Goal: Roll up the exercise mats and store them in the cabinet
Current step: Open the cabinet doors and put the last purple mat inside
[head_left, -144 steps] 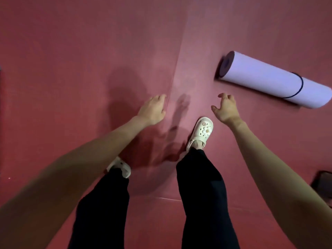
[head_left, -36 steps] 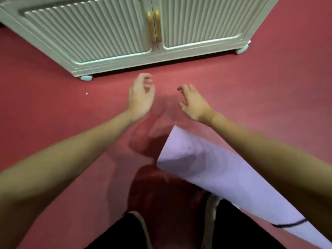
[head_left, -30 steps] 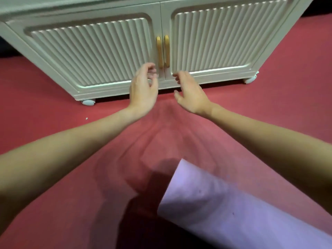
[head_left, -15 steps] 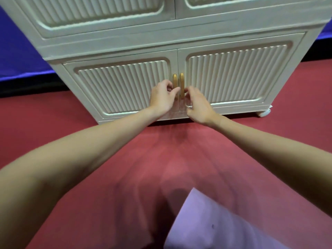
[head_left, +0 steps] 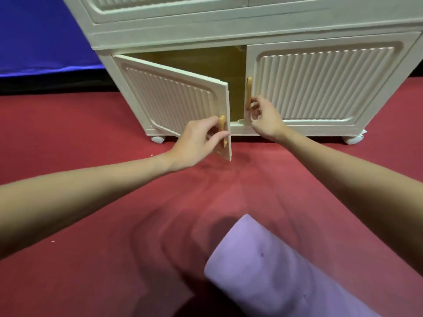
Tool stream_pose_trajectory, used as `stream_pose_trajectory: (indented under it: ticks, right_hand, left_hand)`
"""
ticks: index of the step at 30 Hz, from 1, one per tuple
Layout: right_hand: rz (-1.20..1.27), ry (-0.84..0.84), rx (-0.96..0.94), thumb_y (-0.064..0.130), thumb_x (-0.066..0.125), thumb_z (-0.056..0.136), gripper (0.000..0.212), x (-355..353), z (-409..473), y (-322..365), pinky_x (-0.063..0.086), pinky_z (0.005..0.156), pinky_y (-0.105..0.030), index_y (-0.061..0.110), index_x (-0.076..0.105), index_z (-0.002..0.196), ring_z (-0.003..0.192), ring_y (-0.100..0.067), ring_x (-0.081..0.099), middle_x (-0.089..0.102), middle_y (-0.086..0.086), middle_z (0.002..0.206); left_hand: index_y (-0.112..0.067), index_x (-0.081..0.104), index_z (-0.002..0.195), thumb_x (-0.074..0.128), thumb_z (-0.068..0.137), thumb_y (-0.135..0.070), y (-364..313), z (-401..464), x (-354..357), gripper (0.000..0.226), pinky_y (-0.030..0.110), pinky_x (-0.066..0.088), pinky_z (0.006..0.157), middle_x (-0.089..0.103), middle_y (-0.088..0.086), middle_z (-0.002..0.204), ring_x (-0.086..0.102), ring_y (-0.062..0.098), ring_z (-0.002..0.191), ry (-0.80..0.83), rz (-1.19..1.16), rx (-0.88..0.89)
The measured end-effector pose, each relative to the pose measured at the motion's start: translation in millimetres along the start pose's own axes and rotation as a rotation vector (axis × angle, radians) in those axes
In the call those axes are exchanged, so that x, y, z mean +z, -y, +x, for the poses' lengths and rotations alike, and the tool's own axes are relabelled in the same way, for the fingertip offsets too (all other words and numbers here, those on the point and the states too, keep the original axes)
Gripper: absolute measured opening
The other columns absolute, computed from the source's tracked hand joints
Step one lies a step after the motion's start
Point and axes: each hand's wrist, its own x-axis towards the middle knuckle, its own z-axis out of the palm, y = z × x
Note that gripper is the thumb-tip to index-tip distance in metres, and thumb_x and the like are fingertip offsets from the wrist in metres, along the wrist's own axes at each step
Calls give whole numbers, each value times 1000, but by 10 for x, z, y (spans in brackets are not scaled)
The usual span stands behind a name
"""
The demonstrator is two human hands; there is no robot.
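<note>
red carpet-like floor runs across the room, with a deep blue surface behind at the upper left and a cream cabinet on small white wheels standing at the far side of it.

in the head view, the only one here, the cabinet's lower left door is swung partway out toward the person, showing a yellowish wooden interior behind it. the lower right door looks closed or barely cracked; i cannot tell which. the left hand grips the left handle, fingers wrapped behind it and the thumb laid across the front. the right hand has its fingers curled at the lower part of the right handle, hooking it as far as can be seen.

the rolled purple mat sits at the bottom of the frame, close in under the right forearm and well apart from both hands and from the cabinet. its long axis runs diagonally, the near end off the lower right corner and the visible end aimed up-left, roughly toward the door gap. whether it rests on the floor or is tucked against the body is not clear.

the right arm is the nearer to the roll. judging from this, both doors want to open wide first, then the mat goes in end-first along that same axis.
</note>
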Motion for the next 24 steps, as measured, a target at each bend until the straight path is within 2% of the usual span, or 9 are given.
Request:
stream_pose_trajectory:
  ticks: [3,7,10,12,15,18,20,22,24]
  right_hand:
    - [77,-54,85,-2,55,77,33,82,-35,68,45,70,-35,4,54,109,78,-19,52,55,-7,90]
    - [115,-101,209,-1,57,77,36,191,-62,165,47,75,-35,9,48,110,85,-21,53,50,1,85]
    - [75,-120,261,3,59,79,39,171,-53,253,45,81,-33,5,49,117,92,-20,53,53,-5,98]
    - [26,-129,273,6,60,81,38,141,-44,279,42,81,-30,3,49,118,93,-21,52,54,-7,103]
    - [-11,-136,290,9,60,81,36,142,-20,311,42,83,-34,4,47,115,102,-29,55,58,-14,112]
    - [-34,-145,307,13,60,81,34,169,5,362,44,85,-38,7,46,112,105,-34,57,59,-19,115]
    - [-47,-167,316,15,58,82,36,170,28,383,45,87,-40,3,47,114,105,-35,56,58,-20,115]
    - [-70,-191,301,17,55,86,31,166,53,390,44,86,-41,2,48,112,105,-37,56,58,-22,115]
    - [-84,-204,280,22,54,90,26,171,68,386,42,84,-41,3,48,108,104,-37,55,58,-23,114]
  left_hand:
    - [-3,54,87,57,95,-18,-46,-455,-114,17,36,56,69,71,1,79,69,10,72,14,-2,-36]
    - [-11,50,91,45,91,-33,13,-944,-262,22,42,51,66,64,0,78,63,16,68,-37,116,-136]
    - [-19,47,92,49,91,-23,81,-1260,-401,5,37,49,64,60,-3,78,58,15,67,-33,159,-174]
    - [-20,42,94,50,95,-14,143,-1469,-515,10,32,38,60,54,-8,71,53,10,59,-37,200,-245]
    - [-13,41,105,41,101,-14,287,-1793,-672,4,32,31,58,52,-10,64,50,9,51,-108,238,-437]
    - [-11,44,102,33,102,-18,485,-2124,-748,13,42,50,64,63,0,71,63,30,60,-275,225,-709]
    - [-14,46,96,33,100,-15,621,-2281,-775,14,45,55,71,67,0,76,67,34,68,-348,184,-887]
    - [-15,49,93,34,93,-16,700,-2326,-785,15,47,56,74,70,7,84,68,36,75,-353,134,-1085]
    - [-9,58,85,37,82,-22,644,-2250,-737,24,47,57,75,71,14,87,68,37,78,-306,76,-1197]
